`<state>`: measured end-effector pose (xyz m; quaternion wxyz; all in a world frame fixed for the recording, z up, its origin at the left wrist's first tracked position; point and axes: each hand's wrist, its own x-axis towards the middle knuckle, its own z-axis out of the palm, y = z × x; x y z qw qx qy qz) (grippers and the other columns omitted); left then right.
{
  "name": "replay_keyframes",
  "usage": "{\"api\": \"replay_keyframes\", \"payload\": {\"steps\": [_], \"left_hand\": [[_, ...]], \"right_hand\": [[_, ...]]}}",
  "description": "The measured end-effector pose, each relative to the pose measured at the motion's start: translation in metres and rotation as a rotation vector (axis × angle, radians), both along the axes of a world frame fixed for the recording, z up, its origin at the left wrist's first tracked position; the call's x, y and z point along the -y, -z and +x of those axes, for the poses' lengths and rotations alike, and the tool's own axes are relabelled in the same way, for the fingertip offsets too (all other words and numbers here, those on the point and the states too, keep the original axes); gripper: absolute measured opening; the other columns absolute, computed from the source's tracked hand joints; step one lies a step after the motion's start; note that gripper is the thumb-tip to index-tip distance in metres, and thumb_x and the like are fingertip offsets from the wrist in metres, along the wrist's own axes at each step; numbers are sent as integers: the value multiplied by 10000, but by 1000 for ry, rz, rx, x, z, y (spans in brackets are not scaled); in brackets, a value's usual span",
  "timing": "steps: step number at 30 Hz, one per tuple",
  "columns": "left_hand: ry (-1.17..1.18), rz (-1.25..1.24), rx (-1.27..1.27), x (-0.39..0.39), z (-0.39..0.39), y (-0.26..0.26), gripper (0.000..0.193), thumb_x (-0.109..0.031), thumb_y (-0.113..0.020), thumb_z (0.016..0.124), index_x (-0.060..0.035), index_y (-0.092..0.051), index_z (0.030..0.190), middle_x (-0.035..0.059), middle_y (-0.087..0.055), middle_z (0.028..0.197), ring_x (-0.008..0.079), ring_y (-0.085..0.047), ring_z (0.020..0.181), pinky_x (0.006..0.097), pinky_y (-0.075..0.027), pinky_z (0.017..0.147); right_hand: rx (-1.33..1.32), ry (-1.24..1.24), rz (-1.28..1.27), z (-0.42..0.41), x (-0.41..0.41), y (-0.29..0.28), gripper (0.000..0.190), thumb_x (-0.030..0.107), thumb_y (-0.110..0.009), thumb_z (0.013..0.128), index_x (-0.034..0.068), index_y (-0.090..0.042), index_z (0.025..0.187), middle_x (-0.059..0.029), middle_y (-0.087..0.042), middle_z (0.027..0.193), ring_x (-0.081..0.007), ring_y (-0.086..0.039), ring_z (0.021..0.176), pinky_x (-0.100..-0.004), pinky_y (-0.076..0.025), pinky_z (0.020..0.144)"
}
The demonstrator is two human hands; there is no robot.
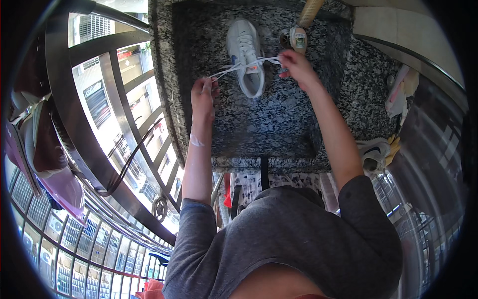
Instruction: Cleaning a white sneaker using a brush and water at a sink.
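A white sneaker (244,45) with a blue mark on its side lies in a speckled granite basin (257,123), toe away from me. Its white shoelaces (231,68) cross over the tongue and are drawn out to both sides. My left hand (204,91) grips one side of the laces, left of the shoe's heel. On the other side, my right hand (297,67) pinches the laces, with a loop showing by its fingertips. Just beyond my right hand stands a brush or similar tool (299,40) bearing a label, beside a round drain (284,38).
Another white shoe (373,151) and something yellow (393,149) are at the right, below the granite ledge. Cloths (401,91) hang at the right edge. A metal window frame (112,71) runs along the left, with more shoes (44,142) outside it. A tan ridged hose (310,12) enters the basin.
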<state>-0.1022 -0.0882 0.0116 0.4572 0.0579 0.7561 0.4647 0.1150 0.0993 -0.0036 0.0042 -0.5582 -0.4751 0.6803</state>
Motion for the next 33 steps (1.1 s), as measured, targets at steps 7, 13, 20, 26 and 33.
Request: {"api": "replay_keyframes", "payload": {"steps": [7,13,20,26,33], "left_hand": [[-7,-10,-463,-6,16,-3,176,-106,-628,878,-32,-592,1034,82,-610,1003,215,-596,905,335,-505,767],[764,82,-1066,-56,38,-32,260,-117,-705,750,-140,-648,1003,68,-566,914,266,-559,908,386,-471,783],[780,109,-1029,-57,35,-15,107,-128,-644,807,-97,-595,897,97,-557,832,300,-592,810,414,-484,692],[621,28,-860,-13,26,-14,101,-75,-561,881,-52,-499,957,118,-546,845,299,-591,835,406,-479,713],[151,-107,-421,13,10,-47,157,-85,-561,925,-11,-469,1029,165,-567,1007,283,-614,898,379,-488,719]], "right_hand": [[124,86,404,-1,16,-6,177,129,-651,863,72,-644,1031,-51,-571,897,-197,-585,822,-361,-547,734],[47,-568,1059,-52,19,-36,122,104,-686,784,99,-704,905,-79,-558,963,-272,-572,950,-377,-502,798],[10,-687,764,-58,9,-24,76,90,-617,839,37,-657,875,-103,-570,960,-272,-619,927,-396,-527,768],[-224,23,-32,-18,7,-14,102,86,-505,948,14,-577,951,-123,-624,1004,-257,-650,983,-378,-563,793],[-681,437,-326,12,17,-14,152,129,-464,958,61,-507,1086,-190,-606,1108,-332,-594,1126,-435,-538,860]]}}
